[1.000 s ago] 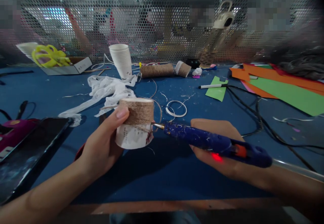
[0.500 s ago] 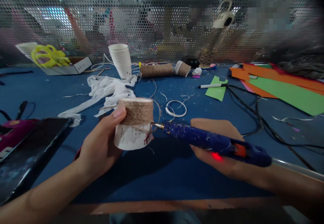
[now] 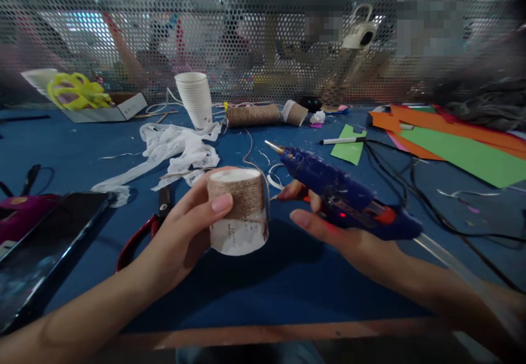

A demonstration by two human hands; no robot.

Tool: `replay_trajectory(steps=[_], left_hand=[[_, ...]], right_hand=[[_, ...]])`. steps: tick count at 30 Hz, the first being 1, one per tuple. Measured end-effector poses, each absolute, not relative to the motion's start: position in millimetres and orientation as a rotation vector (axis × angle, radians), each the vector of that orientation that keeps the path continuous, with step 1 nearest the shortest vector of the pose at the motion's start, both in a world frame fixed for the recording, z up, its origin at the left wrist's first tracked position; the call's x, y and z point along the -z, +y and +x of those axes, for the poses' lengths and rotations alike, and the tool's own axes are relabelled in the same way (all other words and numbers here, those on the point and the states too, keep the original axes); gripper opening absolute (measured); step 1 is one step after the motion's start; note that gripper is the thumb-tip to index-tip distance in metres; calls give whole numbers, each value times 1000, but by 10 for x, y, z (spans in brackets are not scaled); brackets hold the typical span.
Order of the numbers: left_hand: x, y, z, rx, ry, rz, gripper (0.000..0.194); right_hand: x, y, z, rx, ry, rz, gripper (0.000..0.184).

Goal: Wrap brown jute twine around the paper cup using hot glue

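Note:
My left hand (image 3: pixel 193 216) is closed around a paper cup (image 3: pixel 238 237) whose upper half is wrapped in brown twine (image 3: pixel 243 195); the lower half is bare white with small print. A loose strand of twine runs from the cup back toward the twine roll (image 3: pixel 252 115). In my right hand (image 3: pixel 329 227) lies a blue hot glue gun (image 3: pixel 329 180), its red light on and a clear glue stick (image 3: pixel 441 251) sticking out behind. The metal nozzle points up and left, above and apart from the cup. Red-handled scissors (image 3: pixel 137 240) lie partly hidden behind my left arm.
A phone (image 3: pixel 53 249) lies at left, near white lace ribbon (image 3: pixel 181 144). Stacked paper cups (image 3: pixel 194 98), a small box (image 3: pixel 110 112) and a bottle (image 3: pixel 349 57) stand along the perforated screen. Coloured paper (image 3: pixel 464 150) and black cables (image 3: pixel 435 205) occupy the right side.
The glue gun's nozzle has moved off the cup, up and tilted upward. My left hand has shifted the cup slightly right and down. More of the scissors now shows.

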State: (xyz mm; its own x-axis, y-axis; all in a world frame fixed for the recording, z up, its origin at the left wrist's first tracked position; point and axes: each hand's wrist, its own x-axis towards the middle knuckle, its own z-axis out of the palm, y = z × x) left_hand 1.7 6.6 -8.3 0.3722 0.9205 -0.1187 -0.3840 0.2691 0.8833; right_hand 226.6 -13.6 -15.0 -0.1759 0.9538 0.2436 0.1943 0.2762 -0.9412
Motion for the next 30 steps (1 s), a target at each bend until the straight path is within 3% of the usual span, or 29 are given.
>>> replay_trajectory(steps=[6,18,25,30], left_hand=[[110,50,48,-997,795,891,41],[108,89,56,-1068,845,949,38],[139,84,45,-1090,948,1010,35],[134,91,65,-1102,986,1032,39]], right_hand=[[192,-75,2167,-1198,-1476,-964,27],[259,-123,2193,-1254,-1519,-922,30],[372,-93,2217,-984,-1627,-887,21],[309,-112,2230,-1016,-1596,-908,24]])
